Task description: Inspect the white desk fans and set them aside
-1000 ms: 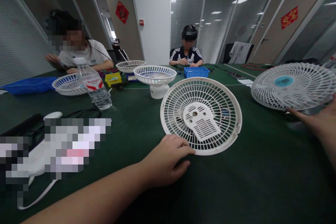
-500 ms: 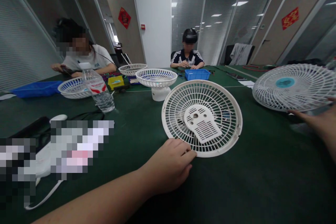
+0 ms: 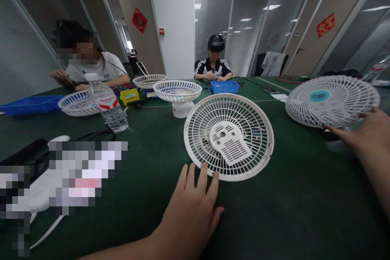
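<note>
A white rear fan grille (image 3: pixel 197 146) with a slotted centre plate lies tilted on the green table in front of me. My left hand (image 3: pixel 195 199) is open, fingers spread, its fingertips at the near rim of that grille. Over to the right is a white front fan grille (image 3: pixel 350 93) with a round teal centre badge. My right hand (image 3: pixel 370 132) grips its near edge, the thumb along the rim and the fingers further right. What lies under this grille is mostly hidden.
A white fan (image 3: pixel 183 109) with an upturned grille stands behind the rear grille. A water bottle (image 3: pixel 109 107), blue trays (image 3: pixel 224 87) and more grilles (image 3: pixel 81 105) are around it. Cables and blurred items lie at left. Two people sit across the table.
My left hand has loosened from the rear grille's rim and spread its fingers. My right hand and the front grille show further left in view, as the camera has turned slightly right.
</note>
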Motion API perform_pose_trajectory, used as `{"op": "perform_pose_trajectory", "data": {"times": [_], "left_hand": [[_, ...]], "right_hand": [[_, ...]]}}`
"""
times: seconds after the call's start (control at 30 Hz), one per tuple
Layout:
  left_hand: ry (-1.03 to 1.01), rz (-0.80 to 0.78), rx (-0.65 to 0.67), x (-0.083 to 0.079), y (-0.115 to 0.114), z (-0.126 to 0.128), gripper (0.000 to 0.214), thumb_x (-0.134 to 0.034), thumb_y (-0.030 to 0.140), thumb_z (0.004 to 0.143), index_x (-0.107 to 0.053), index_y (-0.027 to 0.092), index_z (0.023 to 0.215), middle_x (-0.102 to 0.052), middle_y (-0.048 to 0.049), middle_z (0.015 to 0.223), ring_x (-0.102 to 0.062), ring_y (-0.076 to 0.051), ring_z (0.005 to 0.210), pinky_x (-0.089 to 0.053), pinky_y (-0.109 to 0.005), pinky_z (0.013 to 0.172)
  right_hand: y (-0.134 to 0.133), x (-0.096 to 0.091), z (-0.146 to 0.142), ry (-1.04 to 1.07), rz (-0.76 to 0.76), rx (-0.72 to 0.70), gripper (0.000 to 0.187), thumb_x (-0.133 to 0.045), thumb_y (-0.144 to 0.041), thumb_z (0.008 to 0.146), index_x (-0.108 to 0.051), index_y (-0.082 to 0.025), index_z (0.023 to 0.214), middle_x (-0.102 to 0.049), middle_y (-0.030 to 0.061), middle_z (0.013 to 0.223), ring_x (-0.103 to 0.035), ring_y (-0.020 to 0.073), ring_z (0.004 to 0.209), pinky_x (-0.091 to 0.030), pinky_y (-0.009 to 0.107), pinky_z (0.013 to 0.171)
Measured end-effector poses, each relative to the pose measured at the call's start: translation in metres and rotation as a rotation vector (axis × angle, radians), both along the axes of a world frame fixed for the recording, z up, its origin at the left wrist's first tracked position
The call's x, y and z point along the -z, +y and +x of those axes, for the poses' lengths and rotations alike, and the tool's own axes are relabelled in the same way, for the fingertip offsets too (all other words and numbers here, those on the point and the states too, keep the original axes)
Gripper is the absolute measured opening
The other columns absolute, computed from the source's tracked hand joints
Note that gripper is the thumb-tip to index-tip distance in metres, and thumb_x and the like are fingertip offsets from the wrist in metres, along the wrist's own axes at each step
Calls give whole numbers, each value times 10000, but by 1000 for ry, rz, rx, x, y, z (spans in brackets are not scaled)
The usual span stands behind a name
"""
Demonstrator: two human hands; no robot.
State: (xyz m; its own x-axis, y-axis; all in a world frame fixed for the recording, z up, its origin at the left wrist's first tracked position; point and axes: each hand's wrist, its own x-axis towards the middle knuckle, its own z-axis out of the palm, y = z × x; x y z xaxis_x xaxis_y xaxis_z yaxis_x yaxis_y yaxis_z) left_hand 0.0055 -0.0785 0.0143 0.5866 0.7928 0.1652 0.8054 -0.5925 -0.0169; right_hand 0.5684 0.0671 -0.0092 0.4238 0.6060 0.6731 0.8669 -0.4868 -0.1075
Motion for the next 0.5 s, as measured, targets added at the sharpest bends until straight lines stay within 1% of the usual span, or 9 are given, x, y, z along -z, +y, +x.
{"op": "perform_pose_trajectory", "data": {"times": [0.07,0.13,0.2,0.27,0.33,0.4,0.43,0.5], "left_hand": [[14,-14,-32,-2,-3,0,600,-427,501,907,-436,166,1405,-443,-223,1418,-411,-432,1293,-342,-627,1036],[16,-34,-44,-3,-4,1,591,-374,505,931,-424,170,1415,-442,-216,1419,-391,-405,1316,-336,-592,1060],[17,-60,-33,-2,-5,1,605,-345,512,939,-407,156,1424,-422,-221,1431,-368,-394,1332,-335,-571,1069],[20,-98,-18,-2,-3,1,616,-337,507,941,-388,140,1433,-393,-230,1445,-340,-388,1347,-327,-553,1080],[17,-143,-11,-2,0,0,626,-341,506,939,-374,130,1439,-358,-236,1462,-303,-386,1364,-305,-540,1096],[9,-194,-6,-3,4,-1,637,-360,512,932,-345,145,1453,-303,-228,1490,-246,-385,1385,-269,-542,1111],[3,-224,0,-4,7,-3,646,-377,512,927,-319,160,1465,-268,-220,1506,-211,-383,1395,-255,-546,1115],[-8,-290,13,-7,12,-5,687,-420,515,909,-250,187,1487,-186,-210,1531,-146,-382,1407,-242,-553,1114]], "right_hand": [[1,-1,2,-153,2,13,830,-589,-740,657,-531,-125,1210,-458,146,1286,-446,284,1157,-405,381,835],[2,0,5,-240,14,24,822,-537,-760,687,-543,-107,1187,-477,152,1257,-473,269,1110,-402,368,787],[3,2,6,-279,35,21,813,-504,-772,703,-547,-107,1169,-486,145,1245,-476,256,1103,-392,372,833],[2,3,5,-300,67,2,805,-479,-779,716,-546,-110,1159,-491,139,1238,-471,243,1116,-366,372,920],[1,2,1,-313,98,-35,804,-430,-781,745,-537,-104,1165,-483,145,1245,-458,233,1143,-323,360,1005],[-1,-3,-7,-323,118,-73,821,-381,-792,761,-527,-97,1173,-454,157,1286,-434,232,1182,-282,350,1061],[-2,-6,-12,-316,119,-91,829,-370,-802,756,-522,-104,1176,-446,155,1296,-428,234,1191,-281,347,1068],[-3,-12,-25,-235,94,-107,864,-400,-834,708,-500,-129,1197,-469,144,1275,-453,244,1160,-344,351,1015]]}}
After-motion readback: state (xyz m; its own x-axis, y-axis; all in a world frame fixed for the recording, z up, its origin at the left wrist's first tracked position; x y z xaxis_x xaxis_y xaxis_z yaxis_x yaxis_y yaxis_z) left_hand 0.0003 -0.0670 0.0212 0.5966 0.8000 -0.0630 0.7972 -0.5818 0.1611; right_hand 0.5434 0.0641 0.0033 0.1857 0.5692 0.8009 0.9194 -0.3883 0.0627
